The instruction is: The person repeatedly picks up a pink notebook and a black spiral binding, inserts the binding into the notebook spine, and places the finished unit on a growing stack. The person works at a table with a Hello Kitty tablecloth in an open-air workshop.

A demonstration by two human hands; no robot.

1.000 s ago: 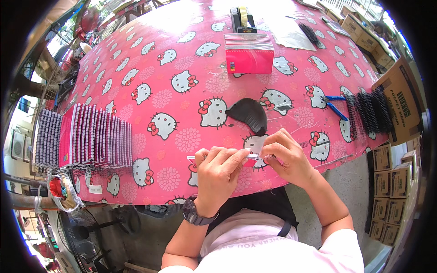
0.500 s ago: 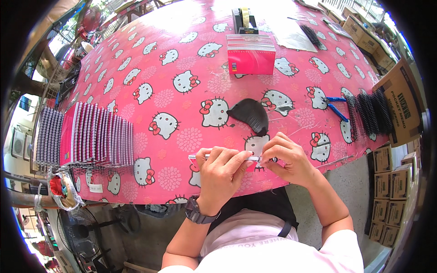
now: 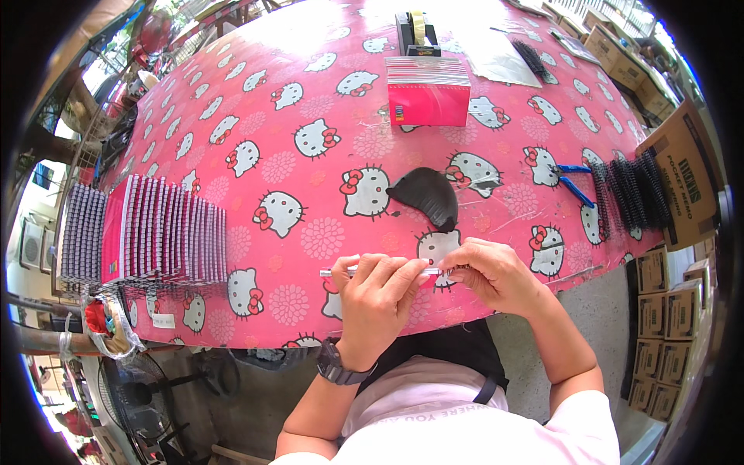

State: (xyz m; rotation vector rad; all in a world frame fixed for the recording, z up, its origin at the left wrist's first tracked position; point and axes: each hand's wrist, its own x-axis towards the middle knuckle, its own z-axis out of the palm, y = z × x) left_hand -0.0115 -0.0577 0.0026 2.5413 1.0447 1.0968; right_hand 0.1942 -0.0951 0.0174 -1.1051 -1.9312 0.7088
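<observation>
My left hand [image 3: 375, 296] is wrapped over a thin notebook [image 3: 428, 282], seen almost edge-on, with a pale edge and some pink below it. My right hand [image 3: 494, 276] pinches at the notebook's right end; its fingertips hide whatever small piece lies between them. Just beyond the hands lies a black curved pad [image 3: 428, 198] on the pink patterned tablecloth [image 3: 325, 237]. Black spiral coils [image 3: 637, 194] lie at the right, beside blue-handled pliers [image 3: 574, 186].
Spiral-bound notebooks [image 3: 159, 229] stand in rows at the left. A pink notebook stack [image 3: 428, 104] sits ahead, before a tape dispenser [image 3: 418, 35]. An open cardboard box [image 3: 682, 174] stands at the right edge, with stacked cartons [image 3: 665, 318] below. More black coils [image 3: 530, 60] lie farther back.
My right hand has turned slightly, its fingers drawn closer together at the notebook's end. The left hand keeps its hold, almost unmoved.
</observation>
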